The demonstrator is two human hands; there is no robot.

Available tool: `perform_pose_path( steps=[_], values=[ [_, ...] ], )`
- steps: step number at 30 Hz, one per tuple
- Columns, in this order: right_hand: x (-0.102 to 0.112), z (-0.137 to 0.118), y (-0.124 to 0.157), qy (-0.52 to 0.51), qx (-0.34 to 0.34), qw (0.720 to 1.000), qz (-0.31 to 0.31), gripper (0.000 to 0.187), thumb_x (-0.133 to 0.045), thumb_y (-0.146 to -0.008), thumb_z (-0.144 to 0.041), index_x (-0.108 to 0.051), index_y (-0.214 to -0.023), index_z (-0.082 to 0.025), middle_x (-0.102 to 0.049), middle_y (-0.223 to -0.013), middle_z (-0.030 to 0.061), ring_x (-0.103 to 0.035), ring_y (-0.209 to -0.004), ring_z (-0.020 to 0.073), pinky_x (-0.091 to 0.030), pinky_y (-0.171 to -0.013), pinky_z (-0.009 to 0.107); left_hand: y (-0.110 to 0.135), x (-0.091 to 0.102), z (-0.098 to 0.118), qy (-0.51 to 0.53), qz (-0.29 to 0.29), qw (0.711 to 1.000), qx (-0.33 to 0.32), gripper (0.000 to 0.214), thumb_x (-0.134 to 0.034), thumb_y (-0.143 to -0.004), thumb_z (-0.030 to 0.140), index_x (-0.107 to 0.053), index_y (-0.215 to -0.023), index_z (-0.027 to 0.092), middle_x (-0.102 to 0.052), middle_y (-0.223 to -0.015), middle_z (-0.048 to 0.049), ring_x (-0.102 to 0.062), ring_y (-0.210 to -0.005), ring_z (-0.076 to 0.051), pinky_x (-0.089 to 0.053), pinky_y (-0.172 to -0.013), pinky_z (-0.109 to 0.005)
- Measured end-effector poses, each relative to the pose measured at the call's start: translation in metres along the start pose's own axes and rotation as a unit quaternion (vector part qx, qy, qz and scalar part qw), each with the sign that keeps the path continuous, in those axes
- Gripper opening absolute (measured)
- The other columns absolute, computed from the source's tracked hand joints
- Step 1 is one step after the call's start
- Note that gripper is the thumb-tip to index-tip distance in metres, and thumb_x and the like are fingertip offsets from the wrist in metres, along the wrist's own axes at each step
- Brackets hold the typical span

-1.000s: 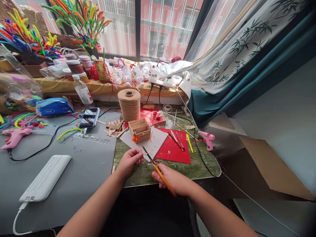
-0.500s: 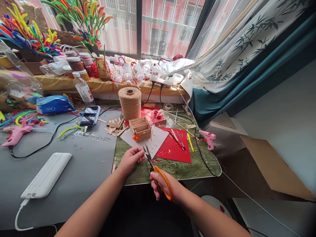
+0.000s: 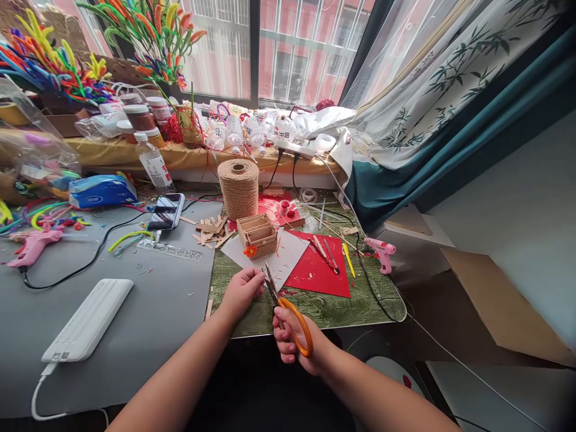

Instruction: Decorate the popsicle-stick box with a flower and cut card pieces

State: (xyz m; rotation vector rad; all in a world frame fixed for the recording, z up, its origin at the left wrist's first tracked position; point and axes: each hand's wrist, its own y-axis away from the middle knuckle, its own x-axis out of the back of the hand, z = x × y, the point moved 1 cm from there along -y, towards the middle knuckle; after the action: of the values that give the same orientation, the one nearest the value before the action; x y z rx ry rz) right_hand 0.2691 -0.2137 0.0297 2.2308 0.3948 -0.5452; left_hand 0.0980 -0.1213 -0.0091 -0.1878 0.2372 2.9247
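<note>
My right hand (image 3: 290,336) grips a pair of scissors (image 3: 272,285) with orange handles, fingers curled through the loops. The blades point away from me and sit nearly closed beside the fingertips of my left hand (image 3: 243,292). Those left fingers are pinched together; what lies between them is too small to make out. Just beyond the scissors' tips, a small wooden box (image 3: 257,235) with dividers and an orange flower on its front corner rests on a white sheet (image 3: 291,257).
A twine spool (image 3: 238,191) stands behind the box, with loose craft sticks (image 3: 211,233) to its left. Cutters and a pen lie around the red sheet (image 3: 317,277). A pink glue gun (image 3: 381,254) is at the right table edge; a power bank (image 3: 90,318) is on the left.
The scissor blades have come closer together, and my right fingers have curled in around the handles. My left hand stays in nearly the same place, still pinched.
</note>
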Motion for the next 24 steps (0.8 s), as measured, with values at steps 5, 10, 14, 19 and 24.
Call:
perform_pose_path(
  steps=[5,10,14,19,24],
  values=[
    [-0.002,0.0,-0.003,-0.028,-0.019,0.999,0.011,0.044,-0.07,-0.084,-0.06,-0.047,-0.088,-0.022,-0.036,-0.059,-0.0129,-0.022,-0.041,0.0024,-0.02,-0.041,0.017,-0.005,0.0,-0.005,-0.021,0.03,0.999,0.01,0.036,-0.069,-0.087,0.051,-0.057,-0.072,0.02,-0.054,-0.054,0.0039,-0.042,-0.049,-0.01,-0.031,-0.052,-0.024],
    [-0.006,0.002,-0.005,-0.029,-0.019,0.999,0.029,0.043,-0.07,-0.084,-0.059,-0.048,-0.09,-0.022,-0.035,-0.059,-0.0127,-0.022,-0.041,0.0023,-0.019,-0.04,0.017,-0.008,0.0,-0.008,-0.039,0.048,0.998,0.022,0.034,-0.068,-0.086,0.048,-0.056,-0.071,0.02,-0.052,-0.052,0.0044,-0.039,-0.048,-0.01,-0.028,-0.05,-0.024],
    [-0.008,0.001,-0.007,-0.01,0.005,0.998,0.065,0.041,-0.073,-0.085,-0.051,-0.043,-0.089,-0.023,-0.037,-0.061,-0.0127,-0.019,-0.041,0.0017,-0.014,-0.039,0.016,-0.01,-0.001,-0.005,-0.046,0.056,0.997,0.032,0.033,-0.066,-0.086,0.044,-0.051,-0.067,0.021,-0.05,-0.051,0.0048,-0.037,-0.046,-0.01,-0.027,-0.049,-0.024],
    [0.001,-0.003,-0.008,-0.021,-0.01,0.998,0.055,0.041,-0.072,-0.086,-0.054,-0.045,-0.088,-0.023,-0.035,-0.06,-0.0124,-0.018,-0.042,0.0019,-0.012,-0.039,0.016,-0.01,-0.003,-0.001,-0.019,0.054,0.998,0.035,0.032,-0.067,-0.083,0.042,-0.05,-0.065,0.021,-0.048,-0.05,0.0053,-0.035,-0.045,-0.009,-0.024,-0.048,-0.024],
    [0.02,-0.007,-0.003,-0.064,0.028,0.997,-0.022,0.05,-0.069,-0.086,-0.068,-0.049,-0.093,-0.023,-0.032,-0.063,-0.0116,-0.019,-0.045,0.0035,-0.016,-0.042,0.017,-0.007,-0.003,-0.001,0.061,0.056,0.996,0.028,0.027,-0.066,-0.085,0.041,-0.055,-0.07,0.02,-0.051,-0.053,0.0044,-0.039,-0.048,-0.009,-0.027,-0.049,-0.023]
  ],
)
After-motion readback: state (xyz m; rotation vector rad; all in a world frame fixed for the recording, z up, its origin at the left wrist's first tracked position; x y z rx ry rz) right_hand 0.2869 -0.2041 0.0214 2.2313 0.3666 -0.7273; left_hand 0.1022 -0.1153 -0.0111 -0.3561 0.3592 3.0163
